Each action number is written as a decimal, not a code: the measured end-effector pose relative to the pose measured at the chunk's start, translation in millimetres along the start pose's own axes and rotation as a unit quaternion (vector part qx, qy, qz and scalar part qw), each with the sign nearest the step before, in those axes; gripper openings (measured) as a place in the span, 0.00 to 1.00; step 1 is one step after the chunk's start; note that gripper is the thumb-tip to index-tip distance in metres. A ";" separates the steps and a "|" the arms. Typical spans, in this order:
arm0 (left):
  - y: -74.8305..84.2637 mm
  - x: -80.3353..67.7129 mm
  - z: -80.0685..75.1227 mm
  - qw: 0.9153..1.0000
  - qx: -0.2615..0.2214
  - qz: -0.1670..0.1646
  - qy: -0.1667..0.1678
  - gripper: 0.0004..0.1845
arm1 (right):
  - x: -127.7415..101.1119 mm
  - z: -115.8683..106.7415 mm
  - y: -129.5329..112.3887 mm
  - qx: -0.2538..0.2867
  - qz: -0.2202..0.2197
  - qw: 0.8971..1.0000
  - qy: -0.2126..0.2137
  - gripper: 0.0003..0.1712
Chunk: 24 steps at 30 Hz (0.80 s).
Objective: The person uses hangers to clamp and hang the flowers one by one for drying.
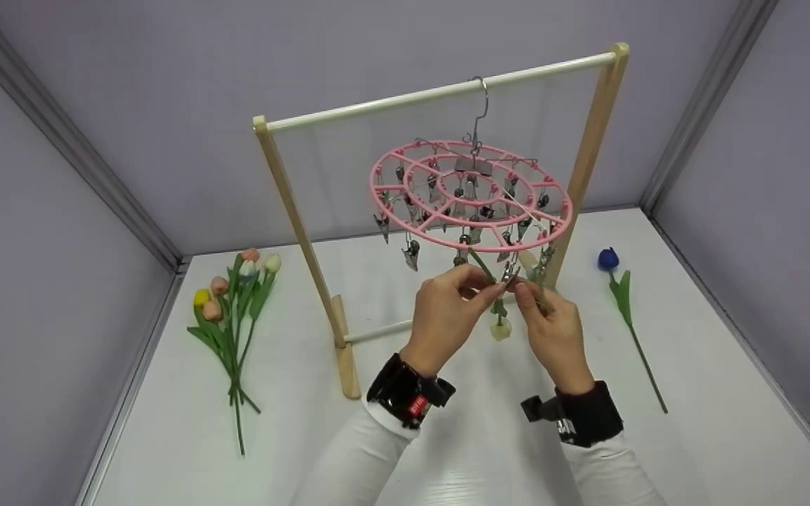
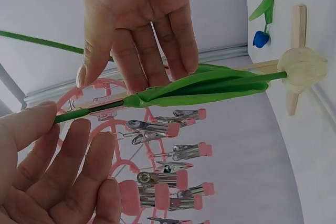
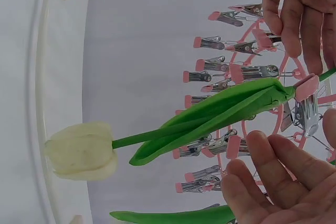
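Clip hanger (image 1: 472, 197) hangs from the rack (image 1: 440, 91); bouquet (image 1: 236, 309) left, single flower (image 1: 626, 309) right.

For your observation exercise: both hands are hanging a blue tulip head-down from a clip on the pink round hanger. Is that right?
Not quite: the tulip at the hands is cream-white, as the right wrist view shows. The blue tulip lies on the table. The rest stands.

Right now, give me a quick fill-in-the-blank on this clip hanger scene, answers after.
1. The round clip hanger is coloured ____.
2. The tulip at the clips has a ____ bloom.
3. The lone tulip on the table has a ____ bloom.
4. The hanger's hook hangs from a white ____.

Answers: pink; white; blue; rod
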<state>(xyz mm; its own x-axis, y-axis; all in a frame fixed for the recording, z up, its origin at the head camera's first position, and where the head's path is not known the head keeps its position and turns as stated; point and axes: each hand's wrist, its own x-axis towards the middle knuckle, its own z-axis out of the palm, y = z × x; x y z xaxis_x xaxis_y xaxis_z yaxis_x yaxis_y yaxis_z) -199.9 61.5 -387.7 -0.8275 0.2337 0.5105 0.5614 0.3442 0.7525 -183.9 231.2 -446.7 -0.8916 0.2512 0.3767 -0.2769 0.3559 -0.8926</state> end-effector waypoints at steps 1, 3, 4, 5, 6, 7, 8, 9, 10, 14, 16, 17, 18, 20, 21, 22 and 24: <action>0.0 -0.3 0.5 1.000 0.001 0.003 0.000 0.08 | -0.3 -0.4 0.6 0.001 -0.001 1.000 0.001 0.16; -0.1 -0.8 1.8 1.000 0.005 0.007 -0.001 0.08 | -0.9 -1.6 0.8 0.001 0.002 1.000 0.002 0.16; -0.1 -1.0 2.4 1.000 0.007 0.009 -0.002 0.08 | -1.0 -2.3 1.0 -0.001 0.003 1.000 0.001 0.16; 0.1 -1.2 3.0 1.000 0.009 0.010 -0.003 0.09 | -1.0 -3.1 1.4 -0.001 0.003 1.000 0.001 0.17; 0.0 -1.3 3.7 1.000 0.011 0.010 -0.003 0.09 | -1.0 -4.0 1.9 0.001 0.002 1.000 0.001 0.17; -0.1 -1.4 4.4 1.000 0.012 0.010 -0.004 0.09 | -1.2 -4.8 1.8 0.003 0.003 1.000 0.001 0.18; -0.3 -1.5 5.1 1.000 0.013 0.008 -0.004 0.09 | -1.4 -5.7 1.7 0.006 0.004 1.000 0.002 0.18; -0.4 -1.6 5.7 1.000 0.013 0.007 -0.005 0.09 | -1.4 -6.3 1.3 0.008 0.005 1.000 0.002 0.18; -0.6 -1.8 6.1 1.000 0.013 0.006 -0.004 0.09 | -1.9 -6.8 -0.5 0.011 0.006 1.000 0.003 0.18; -1.6 -2.2 7.0 1.000 0.010 0.004 -0.002 0.09 | -6.2 -9.3 -16.7 0.013 0.004 1.000 0.005 0.19; -2.4 -2.2 7.3 1.000 0.010 0.007 0.000 0.09 | -8.1 -10.7 -22.8 0.010 0.002 1.000 0.006 0.19; -2.8 -2.2 7.4 1.000 0.011 0.010 0.001 0.09 | -9.0 -11.5 -24.8 0.009 0.000 1.000 0.008 0.19; -3.2 -2.2 7.5 1.000 0.011 0.012 0.003 0.08 | -9.3 -12.1 -24.3 0.008 -0.002 1.000 0.009 0.19; -3.6 -2.5 7.4 1.000 0.012 0.017 0.005 0.08 | -9.2 -13.5 -19.5 0.004 -0.005 1.000 0.015 0.18; -3.5 -2.8 7.2 1.000 0.011 0.019 0.006 0.08 | -9.2 -14.5 -16.2 0.003 -0.008 1.000 0.020 0.18; -3.3 -3.2 6.7 1.000 0.009 0.019 0.006 0.08 | -8.9 -15.4 -11.4 0.002 -0.010 1.000 0.025 0.17; -3.0 -4.3 5.5 1.000 0.006 0.017 0.005 0.10 | -8.5 -17.4 -0.8 0.002 -0.012 0.999 0.033 0.16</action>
<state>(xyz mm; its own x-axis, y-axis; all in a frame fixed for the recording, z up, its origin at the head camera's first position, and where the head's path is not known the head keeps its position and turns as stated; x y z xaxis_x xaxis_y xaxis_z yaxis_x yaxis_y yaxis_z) -198.1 64.5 -394.4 -0.8081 0.2368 0.5394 0.5889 0.3472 0.7298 -169.8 244.5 -444.8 -0.8592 0.3020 0.4130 -0.2994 0.3580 -0.8844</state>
